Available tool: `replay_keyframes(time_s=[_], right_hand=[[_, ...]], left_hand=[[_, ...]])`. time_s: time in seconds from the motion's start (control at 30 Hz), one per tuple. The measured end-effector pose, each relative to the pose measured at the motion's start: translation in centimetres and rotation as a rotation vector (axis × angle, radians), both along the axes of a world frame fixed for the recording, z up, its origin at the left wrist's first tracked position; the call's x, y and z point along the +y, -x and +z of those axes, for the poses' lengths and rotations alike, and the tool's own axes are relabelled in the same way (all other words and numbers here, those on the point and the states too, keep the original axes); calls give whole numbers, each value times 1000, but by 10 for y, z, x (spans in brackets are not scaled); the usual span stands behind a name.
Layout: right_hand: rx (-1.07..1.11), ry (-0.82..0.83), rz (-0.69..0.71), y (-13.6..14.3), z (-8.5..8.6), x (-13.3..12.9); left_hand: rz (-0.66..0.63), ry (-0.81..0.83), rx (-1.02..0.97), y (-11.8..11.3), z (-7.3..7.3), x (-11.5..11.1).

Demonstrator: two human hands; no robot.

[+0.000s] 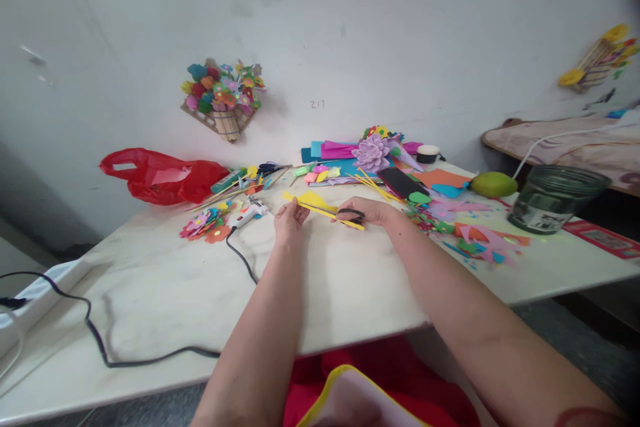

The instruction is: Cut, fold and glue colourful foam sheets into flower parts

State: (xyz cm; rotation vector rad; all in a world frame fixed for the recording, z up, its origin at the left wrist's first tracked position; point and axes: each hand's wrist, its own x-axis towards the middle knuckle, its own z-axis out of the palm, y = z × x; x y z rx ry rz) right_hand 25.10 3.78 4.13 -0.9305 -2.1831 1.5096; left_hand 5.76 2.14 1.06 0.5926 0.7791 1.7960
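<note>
In the head view my left hand [291, 219] pinches the left end of a piece of yellow craft sheet [315, 201], held just over the white table [345, 287]. My right hand [369, 209] is wrapped round the black handles of a pair of scissors [351, 215]. Their blades lie along the yellow sheet, and a narrow yellow strip [350, 223] runs beneath them toward the lower right. How far the blades are apart is too small to tell.
Left are a white glue gun [246, 215] with a black cord, foam flowers [205, 221] and a red plastic bag [165, 177]. Right are a phone [401, 183], coloured scraps [480, 240], a green fruit [494, 184] and a glass jar [550, 200]. Coloured sheets [335, 149] lie at the back.
</note>
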Motion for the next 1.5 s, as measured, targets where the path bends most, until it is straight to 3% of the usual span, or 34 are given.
replay_keyframes(time_s=[0.63, 1.5], right_hand=[[45, 65, 16, -2, 0, 1], [21, 58, -39, 1, 4, -3]], left_hand=[[59, 33, -35, 3, 2, 1], [10, 3, 7, 1, -1, 1]])
